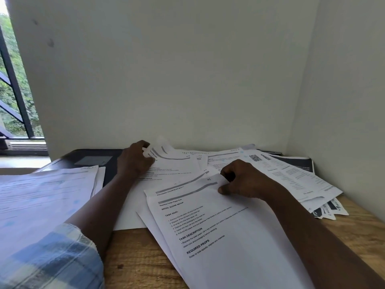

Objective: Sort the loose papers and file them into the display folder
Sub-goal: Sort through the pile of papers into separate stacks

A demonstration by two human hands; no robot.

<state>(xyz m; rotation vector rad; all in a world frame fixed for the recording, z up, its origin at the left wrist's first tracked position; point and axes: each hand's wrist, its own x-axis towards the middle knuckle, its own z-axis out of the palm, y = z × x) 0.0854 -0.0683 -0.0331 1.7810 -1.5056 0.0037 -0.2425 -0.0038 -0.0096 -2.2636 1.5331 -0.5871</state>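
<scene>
Loose printed papers (291, 176) lie scattered over the wooden table (141, 259). My left hand (135, 159) pinches the curled top corner of a sheet (173, 165) near the back wall. My right hand (243, 180) pinches the upper right corner of the front sheet (218, 230), headed "Replace Toilet Paper Roll", which lies on other sheets. A dark display folder (89, 159) lies at the back left, partly covered by a paper stack (41, 197).
White walls close the corner behind and to the right. A window (14, 90) with dark bars is at the far left. Dark-printed pages (295, 163) stick out under the heap at the right. My plaid sleeve (50, 261) fills the lower left.
</scene>
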